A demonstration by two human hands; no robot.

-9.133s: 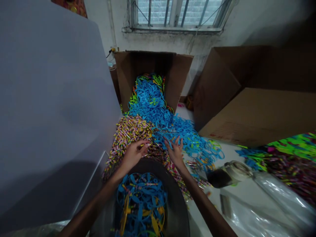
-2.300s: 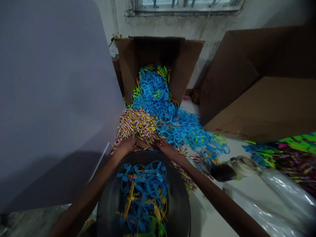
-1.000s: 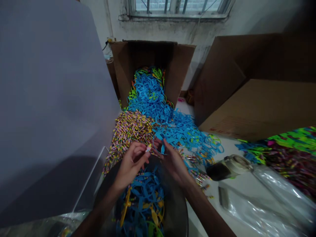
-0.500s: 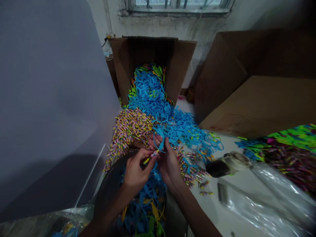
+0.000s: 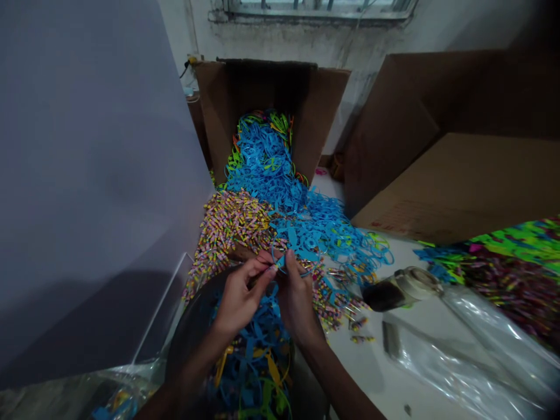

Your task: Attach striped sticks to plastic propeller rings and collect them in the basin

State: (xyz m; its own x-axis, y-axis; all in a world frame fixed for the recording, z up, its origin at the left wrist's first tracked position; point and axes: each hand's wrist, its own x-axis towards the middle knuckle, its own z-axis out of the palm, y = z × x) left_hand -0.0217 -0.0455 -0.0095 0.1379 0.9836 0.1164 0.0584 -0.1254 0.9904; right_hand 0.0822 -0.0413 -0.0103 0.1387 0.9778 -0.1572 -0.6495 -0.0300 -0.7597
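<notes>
My left hand pinches a small stick, mostly hidden between its fingers. My right hand grips a blue plastic ring piece. Both hands meet above a dark round bowl filled with blue and yellow ring pieces. Just beyond the hands lies a heap of small multicoloured sticks and a spill of blue ring pieces on the white table.
An open cardboard box at the back spills blue pieces. Larger cardboard boxes stand right. A grey panel fills the left. A tape roll, clear plastic bags and more coloured pieces lie right.
Both hands came back from the piles, each with a piece, and closed together over the bowl. The stick in my left hand is now pushed up against the blue ring.
</notes>
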